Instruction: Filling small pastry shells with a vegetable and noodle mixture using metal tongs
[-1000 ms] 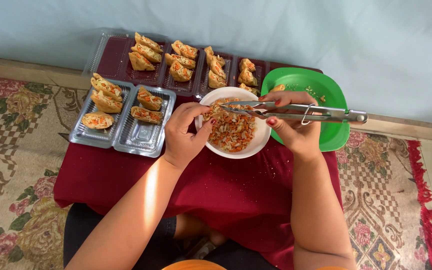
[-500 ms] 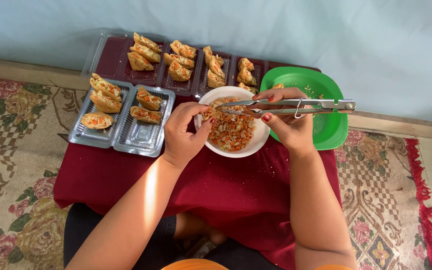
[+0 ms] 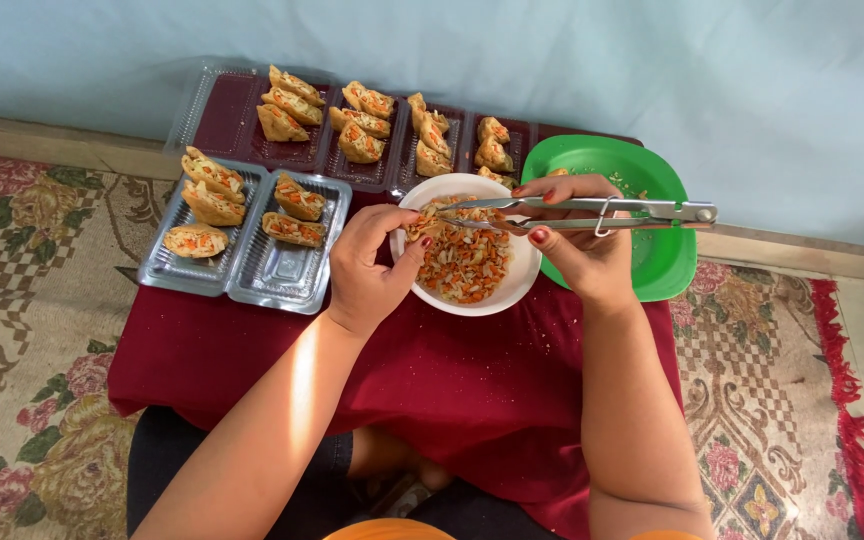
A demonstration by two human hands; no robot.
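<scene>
Pale blue wall and a flowered carpet (image 3: 22, 330) frame a low counter (image 3: 252, 350) draped in dark red cloth, and everything is placed here by the white bowl (image 3: 512, 290) of shredded orange-and-pale filling at its middle.

The right hand (image 3: 577, 245), on the bowl's right edge, has its fingers closed round a pair of metal tongs (image 3: 592, 212) that lie level across the bowl's far rim, tips to the left over the filling. The left hand (image 3: 372, 270), at the bowl's left edge, has its fingers bunched together on what looks like a small pale pastry piece beside the tong tips.

To fill it well, I judge the tongs should pinch a modest tuft, the left hand should hold the pocket open right over the bowl so strays fall back in, and the load should be pressed in gently so the shell does not tear.

Left of the bowl sit two clear plastic trays (image 3: 282, 275) holding five stuffed pockets; beyond it a longer tray (image 3: 214, 110) holds more; right of it a green plate (image 3: 667, 260).

Hard to make out: the piece in the left hand is mostly covered by the fingers, the tong tips blend into the filling, so whether they grip any cannot be told, and the right hand hides much of the green plate's contents.
</scene>
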